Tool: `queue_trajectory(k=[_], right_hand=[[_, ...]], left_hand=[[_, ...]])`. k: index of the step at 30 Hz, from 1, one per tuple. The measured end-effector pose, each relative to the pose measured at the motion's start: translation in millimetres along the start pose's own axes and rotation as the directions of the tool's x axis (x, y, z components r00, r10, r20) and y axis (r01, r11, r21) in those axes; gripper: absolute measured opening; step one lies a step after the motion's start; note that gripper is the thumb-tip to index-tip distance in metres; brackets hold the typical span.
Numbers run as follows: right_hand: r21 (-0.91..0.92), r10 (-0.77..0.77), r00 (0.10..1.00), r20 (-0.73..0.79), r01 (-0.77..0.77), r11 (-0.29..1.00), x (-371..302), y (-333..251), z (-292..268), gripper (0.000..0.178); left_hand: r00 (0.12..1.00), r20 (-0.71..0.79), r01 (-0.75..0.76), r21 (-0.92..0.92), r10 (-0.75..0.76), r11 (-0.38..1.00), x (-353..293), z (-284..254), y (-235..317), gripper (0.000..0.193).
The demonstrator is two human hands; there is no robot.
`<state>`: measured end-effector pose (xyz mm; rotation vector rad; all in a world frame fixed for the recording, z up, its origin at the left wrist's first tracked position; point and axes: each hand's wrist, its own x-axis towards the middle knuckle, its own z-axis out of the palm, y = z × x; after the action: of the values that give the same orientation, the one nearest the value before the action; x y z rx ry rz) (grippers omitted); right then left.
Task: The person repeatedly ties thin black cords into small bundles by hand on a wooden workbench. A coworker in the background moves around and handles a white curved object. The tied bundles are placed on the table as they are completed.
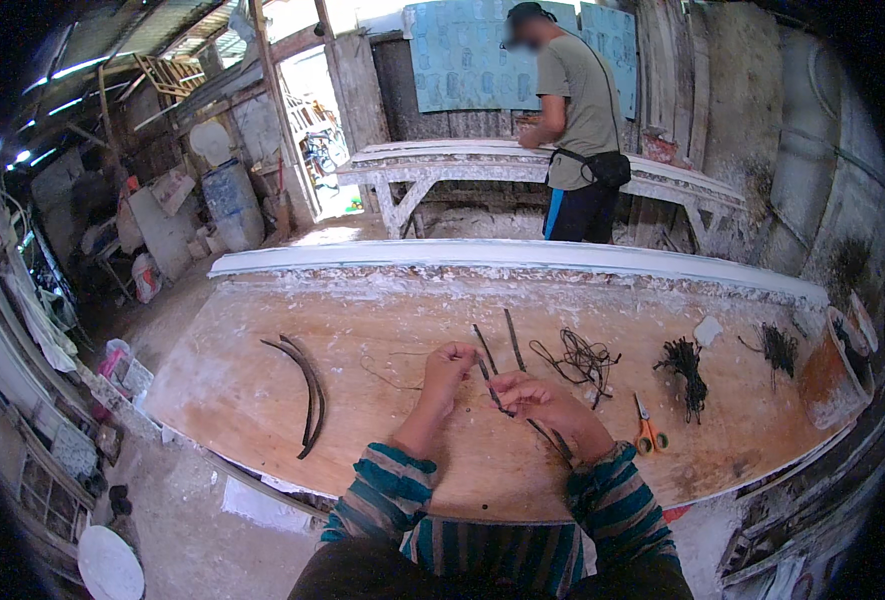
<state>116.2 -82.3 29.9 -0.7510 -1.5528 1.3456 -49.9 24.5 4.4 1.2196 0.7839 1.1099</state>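
Over the worktable, my right hand (542, 400) is closed on a narrow black strip (484, 371), its fingertips near the strip's lower part. My left hand (446, 376) is pinched beside the same strip, and a thin dark cord (390, 384) trails from it across the wood in a loose loop. What lies exactly between the left fingertips is too small to see clearly. Another black strip (514, 340) lies just beyond my right hand, passing beneath it toward the near edge. To the right sits a loose tangle of black cord (574, 358).
Curved black strips (312, 400) lie at left. Orange-handled scissors (648, 432), two black cord bundles (684, 372) (777, 348) and a dirty bucket (830, 375) are at right. A long white moulding (502, 257) borders the table's (232, 370) far side. A person (582, 110) works at another bench.
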Motion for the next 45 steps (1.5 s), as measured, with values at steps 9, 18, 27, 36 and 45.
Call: queue_trajectory(k=[9,18,27,36,45], right_hand=[[0.02,0.019,0.957,-0.29,-0.014,1.0,0,2,-7,0.011],[-0.507,-0.34,0.672,-0.658,-0.062,0.86,7,36,-43,0.012],[-0.712,-0.483,0.637,-0.601,-0.152,0.686,3,13,-32,0.011],[-0.239,-0.021,0.982,-0.186,-0.025,0.971,4,1,3,0.013],[-0.304,-0.076,0.994,-0.078,0.049,0.951,1,4,-1,0.014]], left_hand=[[0.992,0.127,0.015,0.108,-0.029,0.994,-10,11,4,0.003],[0.727,0.684,0.002,0.078,-0.055,0.997,-23,23,-2,0.006],[0.942,0.335,0.004,0.069,-0.027,0.998,-20,19,13,0.01],[0.995,-0.067,-0.073,-0.012,0.072,0.997,5,-2,-1,0.006],[0.999,0.019,-0.044,0.099,0.042,0.994,-2,3,1,0.002]])
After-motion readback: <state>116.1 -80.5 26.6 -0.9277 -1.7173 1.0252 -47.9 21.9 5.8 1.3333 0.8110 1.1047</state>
